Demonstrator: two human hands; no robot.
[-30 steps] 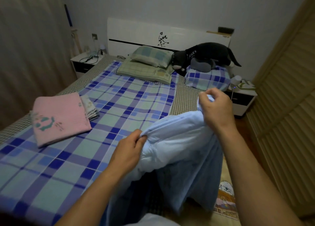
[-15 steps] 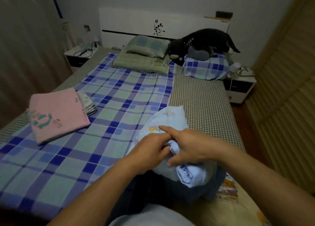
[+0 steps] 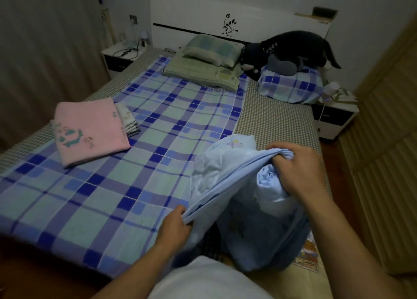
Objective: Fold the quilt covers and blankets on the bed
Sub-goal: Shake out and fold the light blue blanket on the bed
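- Head view: a light blue quilt cover (image 3: 243, 186) sits bunched at the bed's near right corner, about 5 o'clock in the frame, partly on the checked mattress pad (image 3: 270, 118) and partly hanging over the foot edge.
- The left hand (image 3: 174, 226), at 6 o'clock, pinches a hem of the cover between thumb and curled fingers; its grip is clamped on the cloth.
- The right hand (image 3: 300, 170), at 4 o'clock, has its fingers curled over the same hem further along, so that grip too is clamped on the cover. The hem runs taut between the two hands.
- Below the right hand a loose wad of the cover bulges out, not yet flattened.
- A pink folded blanket (image 3: 90, 129) lies at 9 o'clock on the plaid sheet (image 3: 135, 186), with a smaller pale folded piece (image 3: 128, 120) tucked just beside its far edge; these look finished.
- At 12 o'clock are green pillows (image 3: 209, 59); at 1 o'clock a dark plush toy (image 3: 291, 50) rests on a plaid pillow (image 3: 291, 86).
- Handling, as a judgement: the cover is thin, soft and light, with no stiffness; it will sag and twist wherever unsupported, though it should not slip from bare fingers.
- The best hold is probably at the corners or along a seam, hands well apart, so the cloth can be shaken flat before folding.
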